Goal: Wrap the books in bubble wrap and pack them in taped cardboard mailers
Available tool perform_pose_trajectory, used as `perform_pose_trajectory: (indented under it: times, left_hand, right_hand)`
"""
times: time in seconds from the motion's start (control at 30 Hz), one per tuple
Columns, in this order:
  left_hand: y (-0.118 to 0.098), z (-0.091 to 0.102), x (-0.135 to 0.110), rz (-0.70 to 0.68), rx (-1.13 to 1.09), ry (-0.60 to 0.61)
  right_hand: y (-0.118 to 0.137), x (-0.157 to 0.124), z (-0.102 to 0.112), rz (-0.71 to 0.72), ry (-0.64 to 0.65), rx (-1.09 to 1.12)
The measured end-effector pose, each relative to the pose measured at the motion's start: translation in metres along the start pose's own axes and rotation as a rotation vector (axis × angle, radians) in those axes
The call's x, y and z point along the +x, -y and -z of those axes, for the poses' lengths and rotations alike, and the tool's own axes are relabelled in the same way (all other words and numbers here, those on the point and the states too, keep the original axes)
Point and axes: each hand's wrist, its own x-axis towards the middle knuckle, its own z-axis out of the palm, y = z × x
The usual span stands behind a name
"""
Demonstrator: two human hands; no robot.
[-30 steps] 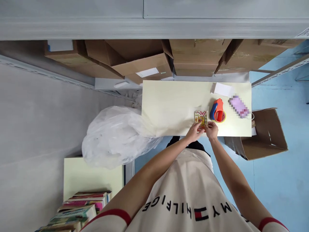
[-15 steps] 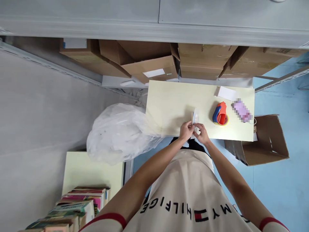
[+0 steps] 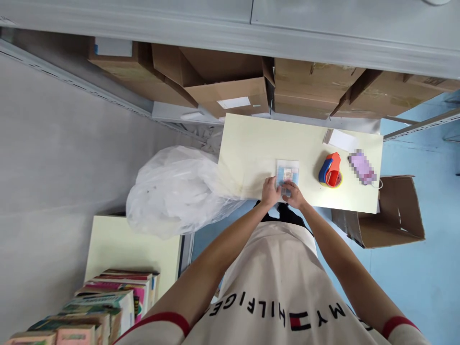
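A small flat book in a clear wrapper (image 3: 287,173) lies on the pale yellow table (image 3: 251,148), its blue and white side up. My left hand (image 3: 270,190) grips its near left corner. My right hand (image 3: 293,194) grips its near right edge, fingers closed on it. Both hands are at the table's front edge. A red and blue tape dispenser (image 3: 330,170) stands to the right of the book, apart from it.
A white slip (image 3: 341,139) and a blurred pink thing (image 3: 361,166) lie on the table's right part. A big clear plastic bag (image 3: 176,189) bulges at the left. An open carton (image 3: 388,215) sits on the blue floor at right. Cartons line the shelf behind. Stacked books (image 3: 108,302) lie lower left.
The book was flipped from its colourful side, stood on edge, and now lies with the other side up, shifted left away from the tape dispenser. Both hands moved left with it.
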Motion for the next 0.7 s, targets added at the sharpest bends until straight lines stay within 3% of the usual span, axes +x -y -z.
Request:
perform_pose_trajectory:
  times: [0.07, 0.2, 0.33, 0.4, 0.5, 0.7]
  left_hand:
    - [-0.001, -0.006, -0.004, -0.097, 0.059, 0.036]
    - [0.001, -0.015, -0.002, -0.109, 0.103, 0.067]
    - [0.005, -0.015, 0.003, -0.094, 0.099, 0.053]
    - [0.005, -0.015, 0.004, -0.063, 0.093, 0.048]
    - [-0.002, -0.02, 0.004, -0.043, 0.082, 0.062]
    - [-0.031, -0.05, 0.001, -0.122, -0.052, 0.223]
  right_hand:
    - [0.0, -0.001, 0.001, -0.017, -0.028, 0.006]
    - [-0.005, -0.011, 0.007, -0.094, -0.163, -0.023]
    - [-0.009, -0.015, 0.012, -0.338, -0.316, 0.105]
    - [-0.01, -0.012, 0.014, -0.438, -0.31, 0.285]
    - [-0.011, -0.009, 0.023, -0.474, -0.26, 0.507]
    - [-0.006, -0.036, 0.063, -0.509, -0.323, 0.517]
